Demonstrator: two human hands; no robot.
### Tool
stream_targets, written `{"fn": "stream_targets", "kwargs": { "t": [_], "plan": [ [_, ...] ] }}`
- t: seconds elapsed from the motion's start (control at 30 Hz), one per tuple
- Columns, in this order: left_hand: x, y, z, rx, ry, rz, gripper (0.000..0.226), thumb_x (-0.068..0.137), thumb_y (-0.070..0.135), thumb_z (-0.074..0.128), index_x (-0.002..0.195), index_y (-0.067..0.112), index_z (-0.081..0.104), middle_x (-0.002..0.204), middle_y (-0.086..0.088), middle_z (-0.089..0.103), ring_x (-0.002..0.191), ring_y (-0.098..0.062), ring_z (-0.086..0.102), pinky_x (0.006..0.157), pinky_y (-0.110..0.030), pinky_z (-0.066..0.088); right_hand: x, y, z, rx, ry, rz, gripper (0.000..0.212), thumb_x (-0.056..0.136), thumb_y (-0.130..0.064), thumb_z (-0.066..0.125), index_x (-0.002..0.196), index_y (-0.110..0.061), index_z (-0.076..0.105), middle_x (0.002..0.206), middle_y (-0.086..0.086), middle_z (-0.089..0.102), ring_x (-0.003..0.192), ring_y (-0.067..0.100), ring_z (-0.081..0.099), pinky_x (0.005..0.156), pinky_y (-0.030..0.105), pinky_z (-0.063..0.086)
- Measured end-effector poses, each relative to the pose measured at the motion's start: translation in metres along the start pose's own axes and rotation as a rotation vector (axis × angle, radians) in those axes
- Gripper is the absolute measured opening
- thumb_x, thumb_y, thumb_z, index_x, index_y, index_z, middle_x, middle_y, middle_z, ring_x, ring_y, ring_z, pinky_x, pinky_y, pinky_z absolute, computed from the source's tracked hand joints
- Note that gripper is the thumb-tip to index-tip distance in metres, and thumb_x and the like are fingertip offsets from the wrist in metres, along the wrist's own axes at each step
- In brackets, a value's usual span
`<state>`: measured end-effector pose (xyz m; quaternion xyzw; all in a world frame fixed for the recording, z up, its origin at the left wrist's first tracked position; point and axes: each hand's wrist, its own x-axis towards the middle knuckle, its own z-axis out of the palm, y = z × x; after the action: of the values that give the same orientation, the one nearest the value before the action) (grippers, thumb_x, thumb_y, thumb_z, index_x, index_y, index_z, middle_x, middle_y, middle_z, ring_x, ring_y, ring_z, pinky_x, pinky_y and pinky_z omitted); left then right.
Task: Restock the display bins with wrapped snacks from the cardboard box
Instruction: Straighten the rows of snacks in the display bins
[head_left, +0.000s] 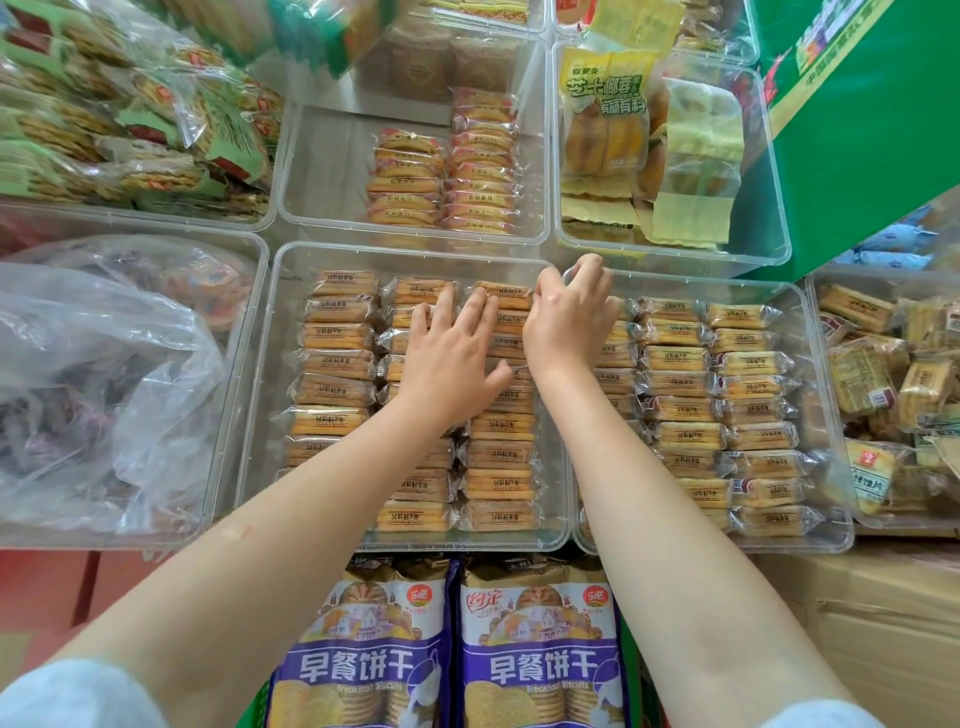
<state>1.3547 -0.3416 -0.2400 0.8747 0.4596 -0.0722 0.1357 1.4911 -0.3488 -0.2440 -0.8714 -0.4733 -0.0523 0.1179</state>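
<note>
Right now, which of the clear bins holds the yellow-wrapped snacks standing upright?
The far right bin, beside the green box. Its yellow packets stand upright; the other bins' orange packets lie flat in rows.

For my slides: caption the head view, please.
Left hand flat on wrapped snacks in clear bin; right hand pinches at far rim.

Two hands are showing: the left hand (451, 349) and the right hand (565, 318). Under them, the centre bin (270, 364) is holding three columns of wrapped snacks (337, 338); the clearest column, left of the hands, is showing about eight packs. Right of the centre bin, a second bin (836, 467) is carrying three more columns, the outer one counting nine. Behind the centre bin, a rear bin (311, 171) is holding two short columns. Below the centre bin, two purple biscuit bags (540, 660) are standing side by side.
</note>
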Motion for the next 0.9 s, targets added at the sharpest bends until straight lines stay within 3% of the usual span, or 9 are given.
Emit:
{"fn": "stream_targets", "kwargs": {
  "t": [0.17, 0.3, 0.43, 0.57, 0.67, 0.7, 0.77, 0.83, 0.9],
  "plan": [
    [0.005, 0.002, -0.001, 0.153, 0.084, 0.051, 0.082, 0.094, 0.066, 0.023, 0.158, 0.014, 0.025, 0.169, -0.01, 0.005, 0.155, -0.03, -0.006, 0.121, -0.062, -0.004, 0.0, 0.002, 0.0, 0.035, 0.054, -0.019, 0.01, 0.08, -0.005, 0.072, 0.084, -0.013, 0.067, 0.101, 0.012, 0.054, 0.094, 0.032, 0.053, 0.07, 0.036, 0.029],
    [0.006, 0.002, 0.01, 0.084, 0.048, 0.105, 0.087, 0.094, 0.073, 0.006, 0.162, 0.018, 0.004, 0.169, -0.005, -0.004, 0.154, -0.024, -0.014, 0.122, -0.055, -0.008, -0.006, 0.008, -0.001, 0.123, 0.041, -0.092, 0.017, 0.088, -0.01, 0.065, 0.101, -0.019, 0.071, 0.123, 0.02, 0.054, 0.114, 0.037, 0.051, 0.081, 0.048, 0.046],
    [0.007, 0.004, 0.011, 0.077, -0.008, 0.077, 0.086, 0.094, 0.073, 0.005, 0.161, 0.019, -0.002, 0.168, -0.003, -0.008, 0.154, -0.023, -0.014, 0.122, -0.056, -0.008, -0.025, 0.015, -0.007, -0.023, -0.221, -0.173, 0.033, 0.1, -0.026, 0.057, 0.131, -0.03, 0.063, 0.16, 0.02, 0.026, 0.147, 0.04, 0.022, 0.109, 0.059, 0.029],
    [0.002, 0.006, -0.007, -0.053, 0.012, 0.07, 0.066, 0.104, 0.05, 0.02, 0.162, 0.022, 0.009, 0.169, -0.002, -0.004, 0.155, -0.022, -0.012, 0.123, -0.055, -0.009, -0.041, 0.016, -0.018, -0.011, -0.247, -0.206, 0.047, 0.102, -0.026, 0.052, 0.149, -0.024, 0.046, 0.167, 0.017, 0.009, 0.154, 0.035, 0.003, 0.123, 0.055, 0.007],
    [-0.026, -0.011, -0.015, -0.166, 0.16, 0.033, 0.056, 0.102, 0.029, 0.037, 0.157, 0.022, 0.029, 0.168, -0.005, 0.014, 0.156, -0.024, 0.005, 0.124, -0.055, 0.001, -0.078, 0.01, -0.033, 0.144, -0.19, -0.309, 0.046, 0.099, -0.008, 0.055, 0.145, -0.005, 0.048, 0.16, 0.02, 0.03, 0.152, 0.034, 0.021, 0.125, 0.048, 0.013],
    [-0.041, -0.02, -0.017, -0.212, 0.209, -0.008, 0.052, 0.099, 0.024, 0.043, 0.151, 0.021, 0.041, 0.164, -0.008, 0.025, 0.154, -0.027, 0.016, 0.123, -0.055, 0.009, -0.094, 0.009, -0.038, 0.204, -0.225, -0.336, 0.041, 0.096, -0.004, 0.058, 0.138, -0.002, 0.055, 0.152, 0.021, 0.043, 0.146, 0.035, 0.034, 0.122, 0.05, 0.026],
    [-0.075, -0.039, -0.014, -0.261, 0.286, -0.083, 0.034, 0.094, 0.02, 0.054, 0.127, 0.016, 0.063, 0.145, -0.011, 0.05, 0.138, -0.031, 0.041, 0.114, -0.051, 0.028, -0.119, 0.008, -0.047, 0.245, -0.322, -0.383, 0.027, 0.091, -0.002, 0.065, 0.118, -0.003, 0.068, 0.124, 0.017, 0.062, 0.121, 0.034, 0.056, 0.097, 0.051, 0.053],
    [-0.109, -0.055, -0.006, -0.26, 0.308, -0.119, 0.015, 0.091, 0.02, 0.061, 0.102, 0.013, 0.07, 0.117, -0.007, 0.061, 0.112, -0.029, 0.054, 0.097, -0.045, 0.038, -0.13, 0.006, -0.058, 0.194, -0.479, -0.367, 0.026, 0.094, -0.013, 0.064, 0.12, -0.01, 0.064, 0.116, 0.007, 0.059, 0.112, 0.026, 0.053, 0.088, 0.045, 0.055],
    [-0.138, -0.064, 0.003, -0.25, 0.293, -0.12, 0.013, 0.089, 0.021, 0.064, 0.095, 0.013, 0.072, 0.104, -0.005, 0.063, 0.1, -0.027, 0.056, 0.088, -0.045, 0.041, -0.13, 0.002, -0.067, 0.148, -0.575, -0.339, 0.035, 0.098, -0.021, 0.059, 0.132, -0.016, 0.055, 0.126, 0.004, 0.053, 0.12, 0.022, 0.047, 0.098, 0.04, 0.049]
  ]
}}
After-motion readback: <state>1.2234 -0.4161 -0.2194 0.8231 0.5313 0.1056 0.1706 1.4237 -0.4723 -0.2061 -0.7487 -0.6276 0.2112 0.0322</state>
